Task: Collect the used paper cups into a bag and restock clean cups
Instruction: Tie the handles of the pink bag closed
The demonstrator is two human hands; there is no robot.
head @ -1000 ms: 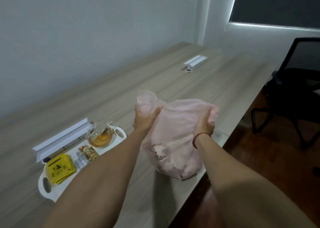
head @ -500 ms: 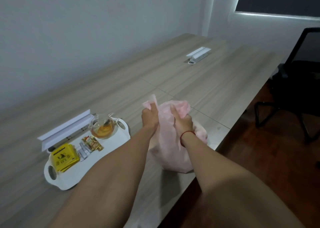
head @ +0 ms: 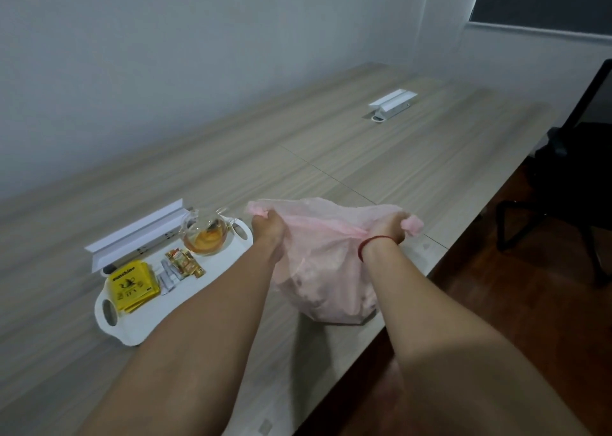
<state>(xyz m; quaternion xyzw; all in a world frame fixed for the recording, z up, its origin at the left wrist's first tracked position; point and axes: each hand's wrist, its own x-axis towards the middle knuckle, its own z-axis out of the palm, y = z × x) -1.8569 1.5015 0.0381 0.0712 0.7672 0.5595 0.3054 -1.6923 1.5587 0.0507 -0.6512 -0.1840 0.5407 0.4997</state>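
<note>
A thin pink plastic bag (head: 326, 263) sits on the wooden table (head: 381, 157) near its front edge, bulging with pale shapes that show faintly through the film. My left hand (head: 270, 228) grips one bunched handle of the bag at its upper left. My right hand (head: 387, 228), with a red string on the wrist, grips the other handle at the upper right. The top of the bag is stretched flat between the two hands. No loose cups show on the table.
A white tray (head: 145, 323) lies left of the bag with a glass teapot (head: 205, 236), yellow tea packets (head: 132, 285) and small sachets (head: 183, 263). Two white cable boxes (head: 139, 233) (head: 392, 101) stand on the table. A black office chair (head: 569, 177) is at the right.
My hands were close together at the bag's neck; they have pulled apart sideways, each holding a handle, and the bag's top is now stretched wide.
</note>
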